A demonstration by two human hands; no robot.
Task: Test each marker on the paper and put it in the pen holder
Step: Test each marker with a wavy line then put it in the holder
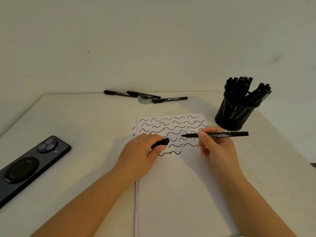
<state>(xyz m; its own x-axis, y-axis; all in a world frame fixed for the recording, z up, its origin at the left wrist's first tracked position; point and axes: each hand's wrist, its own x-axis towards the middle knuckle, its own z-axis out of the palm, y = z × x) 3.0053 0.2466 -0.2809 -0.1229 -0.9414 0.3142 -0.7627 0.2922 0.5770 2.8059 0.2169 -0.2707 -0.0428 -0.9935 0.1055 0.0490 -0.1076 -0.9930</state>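
Here we see the paper (179,194) lying nearest on the white table (85,120), its far half covered with rows of black wavy lines. Over those lines, the left hand (138,156) curls round a black cap (160,142), pinching it between thumb and fingers. Just to its right, the right hand (216,144) grips an uncapped marker (217,134) held almost level, tip pointing left above the squiggles. A dark phone (25,166) lies face down at the left edge. Farther back on the right stands the black mesh pen holder (236,115), crowded with markers. Farthest off, near the wall, three loose markers (145,95) lie close together.
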